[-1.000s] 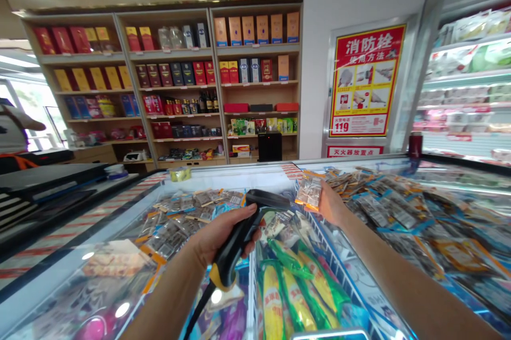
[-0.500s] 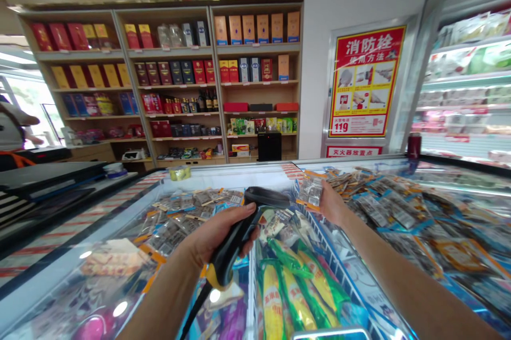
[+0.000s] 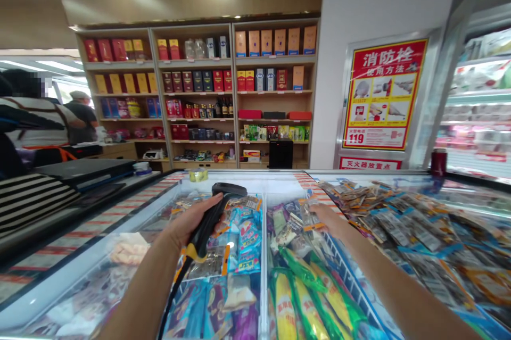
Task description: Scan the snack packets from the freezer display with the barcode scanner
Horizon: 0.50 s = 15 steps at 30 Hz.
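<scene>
A black and yellow barcode scanner [image 3: 207,227] is in my left hand [image 3: 187,222], its head tilted up and its cable trailing down. My right hand [image 3: 330,220] pinches a small clear packet with orange edges [image 3: 310,215] above the right part of the freezer. Below that packet lie ice creams in green and yellow corn wrappers [image 3: 305,300]. Blue packets [image 3: 248,239] fill the basket to the right of the scanner. To the right of my right hand, many similar flat packets [image 3: 403,223] are heaped on the freezer's glass top.
A roll of yellowish tape [image 3: 198,175] stands on the freezer's far rim. A dark red can [image 3: 438,162] is at the back right. Shelves of boxed goods [image 3: 199,82] line the wall. People [image 3: 38,111] are at the far left, beside a black counter [image 3: 85,172].
The view has turned left. My left hand and the scanner have moved left, away from the packet. My right hand has lowered the packet toward the freezer's right basket.
</scene>
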{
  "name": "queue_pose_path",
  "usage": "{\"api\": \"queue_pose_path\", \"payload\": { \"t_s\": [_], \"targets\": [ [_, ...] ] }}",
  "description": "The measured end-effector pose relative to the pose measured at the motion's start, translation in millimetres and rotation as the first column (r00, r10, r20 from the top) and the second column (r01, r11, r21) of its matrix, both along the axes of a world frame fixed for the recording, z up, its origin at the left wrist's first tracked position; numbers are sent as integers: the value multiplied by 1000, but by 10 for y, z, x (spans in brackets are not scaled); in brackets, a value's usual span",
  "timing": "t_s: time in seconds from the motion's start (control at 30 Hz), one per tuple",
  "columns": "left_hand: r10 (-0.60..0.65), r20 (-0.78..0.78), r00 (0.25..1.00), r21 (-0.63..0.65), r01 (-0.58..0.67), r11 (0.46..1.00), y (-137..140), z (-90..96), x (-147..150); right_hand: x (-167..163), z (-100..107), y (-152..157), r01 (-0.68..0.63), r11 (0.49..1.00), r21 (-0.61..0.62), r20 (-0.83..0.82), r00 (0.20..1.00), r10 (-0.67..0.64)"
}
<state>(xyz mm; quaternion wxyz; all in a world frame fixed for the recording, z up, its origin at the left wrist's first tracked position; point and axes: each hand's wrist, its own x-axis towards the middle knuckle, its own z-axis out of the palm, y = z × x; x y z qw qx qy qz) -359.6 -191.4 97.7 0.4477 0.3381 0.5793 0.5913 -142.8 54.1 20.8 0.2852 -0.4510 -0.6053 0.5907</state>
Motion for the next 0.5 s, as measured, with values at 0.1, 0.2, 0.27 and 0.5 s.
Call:
{"api": "queue_pose_path", "payload": {
  "t_s": [0.1,0.2,0.27,0.5],
  "targets": [
    [109,-2,994,-30,-109,994,-133,-35,-159,-290,99,-148,-58,997,41,75,996,55],
    [194,9,981,-35,-194,980,-246,-39,-267,-634,168,-314,-150,986,74,117,983,140],
    [246,15,969,-38,-246,969,-299,-40,-315,-859,185,-428,-231,968,94,146,965,216],
    [328,106,939,-42,-326,945,-293,-174,-434,-1312,108,-610,-291,895,339,392,908,146]
  ]
}}
